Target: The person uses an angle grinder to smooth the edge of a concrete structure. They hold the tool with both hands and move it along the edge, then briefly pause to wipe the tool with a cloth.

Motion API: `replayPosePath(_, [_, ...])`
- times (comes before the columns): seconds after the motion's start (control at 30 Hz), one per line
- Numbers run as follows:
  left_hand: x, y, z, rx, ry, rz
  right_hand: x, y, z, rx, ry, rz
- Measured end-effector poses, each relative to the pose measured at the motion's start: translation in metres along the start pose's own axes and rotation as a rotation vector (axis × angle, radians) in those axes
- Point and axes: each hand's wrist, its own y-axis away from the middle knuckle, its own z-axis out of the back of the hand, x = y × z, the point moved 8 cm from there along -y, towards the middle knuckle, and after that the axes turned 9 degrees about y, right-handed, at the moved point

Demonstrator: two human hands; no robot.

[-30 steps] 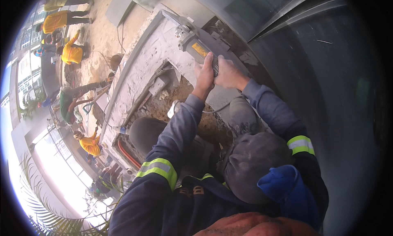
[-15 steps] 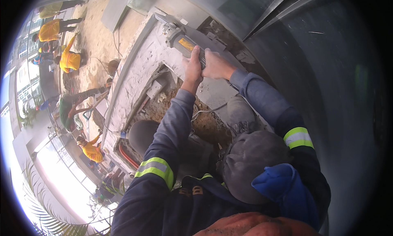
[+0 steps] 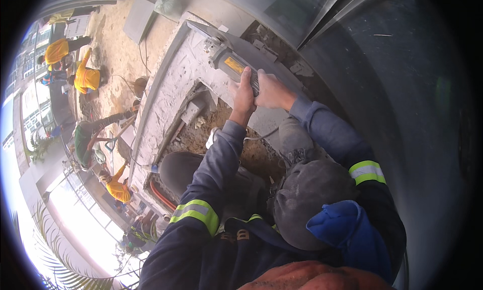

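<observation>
Both my hands are wrapped round the body of a grey angle grinder (image 3: 225,57) with a yellow label. My left hand (image 3: 243,94) closes on its near left side, thumb along the casing. Right beside it, my right hand (image 3: 274,89) grips the rear of the body from the right. At the far end, the grinder's disc (image 3: 205,29) lies close over the far corner of a pale, rough concrete ledge (image 3: 173,86). Whether the disc touches the ledge I cannot tell.
A rubble-filled hollow (image 3: 256,156) with a cable opens below my arms, beside an orange pipe (image 3: 162,193). Dark glossy panels (image 3: 392,88) rise on the right. Several people, some in yellow shirts (image 3: 86,78), are on sandy ground to the left. A pale slab (image 3: 139,20) lies beyond the ledge.
My hands and the grinder have shifted slightly toward me and to the right. More of the disc shows, and the haze beyond it has thinned.
</observation>
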Motion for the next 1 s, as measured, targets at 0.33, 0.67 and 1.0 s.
replayPosePath(0.33, [-0.001, -0.016, 0.005, 0.01, 0.106, 0.048, 0.005, -0.009, -0.001, -0.022, 0.055, -0.016])
replayPosePath(0.67, [0.01, 0.005, 0.001, 0.029, 0.003, 0.106, 0.002, 0.009, 0.002, -0.023, 0.058, -0.004])
replayPosePath(1.0, [0.011, 0.03, -0.009, -0.012, -0.001, 0.013, -0.002, 0.033, 0.004, -0.062, 0.016, -0.011])
